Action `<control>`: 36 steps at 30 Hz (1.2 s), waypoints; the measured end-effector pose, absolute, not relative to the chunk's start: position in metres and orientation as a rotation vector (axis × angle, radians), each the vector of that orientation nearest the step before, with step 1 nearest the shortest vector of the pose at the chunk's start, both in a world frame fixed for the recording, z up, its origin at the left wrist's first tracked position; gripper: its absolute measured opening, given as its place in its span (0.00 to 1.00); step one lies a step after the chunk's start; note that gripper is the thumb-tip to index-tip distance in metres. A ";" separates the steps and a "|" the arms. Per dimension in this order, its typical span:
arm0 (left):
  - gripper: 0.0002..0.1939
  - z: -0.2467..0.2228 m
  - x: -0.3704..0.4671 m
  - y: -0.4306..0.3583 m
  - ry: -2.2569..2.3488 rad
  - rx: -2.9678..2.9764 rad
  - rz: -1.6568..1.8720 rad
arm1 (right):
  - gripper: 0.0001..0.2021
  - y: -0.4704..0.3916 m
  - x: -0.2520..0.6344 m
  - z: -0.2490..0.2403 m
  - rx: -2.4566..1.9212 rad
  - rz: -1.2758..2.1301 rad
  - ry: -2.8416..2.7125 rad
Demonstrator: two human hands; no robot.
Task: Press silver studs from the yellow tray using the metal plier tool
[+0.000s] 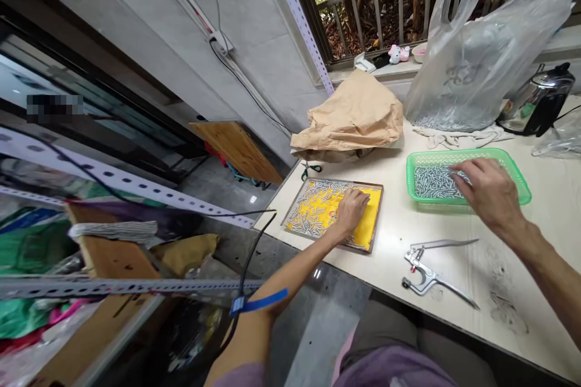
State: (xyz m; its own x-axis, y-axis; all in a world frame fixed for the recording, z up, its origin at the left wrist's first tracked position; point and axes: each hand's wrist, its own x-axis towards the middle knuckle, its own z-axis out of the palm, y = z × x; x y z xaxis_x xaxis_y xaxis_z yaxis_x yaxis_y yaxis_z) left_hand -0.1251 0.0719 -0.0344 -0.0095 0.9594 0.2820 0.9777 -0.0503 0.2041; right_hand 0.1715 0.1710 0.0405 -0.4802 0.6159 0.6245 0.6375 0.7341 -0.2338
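Observation:
My left hand (353, 210) rests over the right part of a shallow tray (380, 217) with a yellow bottom. Its fingers are curled together, and whatever they hold is hidden. Many small silvery metal pins (313, 217) lie scattered in the tray, mostly on its left side. Over a green plastic basket (521, 187) is my right hand (488, 190), thumb and fingertips drawn close in a pinch. Anything between them is too small to make out. A heap of similar metal pins (433, 181) fills the basket's left part.
Hand pliers (424, 272) with spread handles lie near the table's front edge. Green-handled scissors (311, 169) sit behind the tray. Along the back stand a brown paper bag (356, 112), a clear plastic bag (467, 84) and a kettle (538, 100). A black cable (247, 260) hangs at left.

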 end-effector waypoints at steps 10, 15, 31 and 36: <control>0.09 -0.061 -0.129 0.128 -2.145 -2.367 -0.430 | 0.13 0.080 0.206 -0.003 -0.917 0.284 -2.396; 0.11 -0.058 -0.136 0.128 -2.134 -2.350 -0.395 | 0.13 0.033 0.210 -0.017 -1.073 0.483 -2.389; 0.10 -0.014 -0.017 0.003 -3.959 -1.744 -1.228 | 0.10 0.012 0.216 -0.032 -1.238 0.340 -2.804; 0.07 -0.020 -0.008 -0.001 -4.024 -1.664 -1.061 | 0.11 0.013 0.220 -0.032 -1.218 0.299 -2.814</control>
